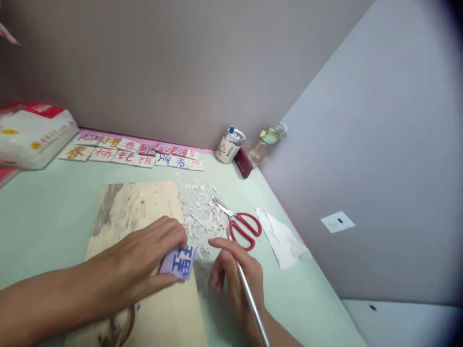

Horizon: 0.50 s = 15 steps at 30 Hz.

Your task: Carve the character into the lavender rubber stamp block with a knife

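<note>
My left hand (144,253) grips a small purple square tile (180,262) by its edges, above the right side of a wooden board (159,202). Blue brushed character strokes cover the tile's face. Beside it on the right, my right hand (240,274) is closed around a slim silver pen-like tool (251,303). The tool's tip is hidden behind my fingers, so its exact kind does not show. My right index finger stretches toward the tile, with a gap between them. White paper-like shavings (202,212) lie scattered just beyond both hands.
Red-handled scissors (240,229) and a crumpled white tissue (282,238) lie to the right. Two rows of painted character tiles (126,156) line the back. Behind stand a tissue pack (39,137), a can (230,144), a dark red box (243,163) and a green-lidded bottle (265,144).
</note>
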Motion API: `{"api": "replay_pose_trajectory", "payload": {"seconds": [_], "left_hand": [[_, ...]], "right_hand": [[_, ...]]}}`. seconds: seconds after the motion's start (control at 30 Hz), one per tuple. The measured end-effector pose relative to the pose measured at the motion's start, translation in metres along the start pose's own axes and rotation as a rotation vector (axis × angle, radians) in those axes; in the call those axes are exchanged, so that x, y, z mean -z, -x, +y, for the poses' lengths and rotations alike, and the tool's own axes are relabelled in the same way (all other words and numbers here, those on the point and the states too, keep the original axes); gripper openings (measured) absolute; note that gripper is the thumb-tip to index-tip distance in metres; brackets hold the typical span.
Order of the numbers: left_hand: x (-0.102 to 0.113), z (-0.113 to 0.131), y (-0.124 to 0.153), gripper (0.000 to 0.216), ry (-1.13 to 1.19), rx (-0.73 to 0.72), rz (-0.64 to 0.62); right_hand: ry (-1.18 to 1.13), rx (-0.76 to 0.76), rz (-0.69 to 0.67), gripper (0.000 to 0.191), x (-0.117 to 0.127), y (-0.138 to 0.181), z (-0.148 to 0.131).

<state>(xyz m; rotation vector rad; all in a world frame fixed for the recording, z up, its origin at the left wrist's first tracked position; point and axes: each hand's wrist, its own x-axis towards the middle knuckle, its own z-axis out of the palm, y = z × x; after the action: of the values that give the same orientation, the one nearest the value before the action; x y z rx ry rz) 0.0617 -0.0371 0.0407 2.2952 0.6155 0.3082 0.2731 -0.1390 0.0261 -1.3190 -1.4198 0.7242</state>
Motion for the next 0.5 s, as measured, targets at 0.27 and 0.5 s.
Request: {"api": "replay_pose_trajectory", "payload": {"seconds": [0.27,0.5], "left_hand": [[-0.011,0.039,0.030,0.020,-0.032,-0.110,0.259],[-0.037,0.068,0.053,0.029,0.073,0.115,0.533]], "right_hand": [[-0.411,-0.274,-0.343,0.042,0.001,-0.002,-0.018],[-0.531,-0.212,-0.300,0.039,-0.005,0.010,-0.031]]}}
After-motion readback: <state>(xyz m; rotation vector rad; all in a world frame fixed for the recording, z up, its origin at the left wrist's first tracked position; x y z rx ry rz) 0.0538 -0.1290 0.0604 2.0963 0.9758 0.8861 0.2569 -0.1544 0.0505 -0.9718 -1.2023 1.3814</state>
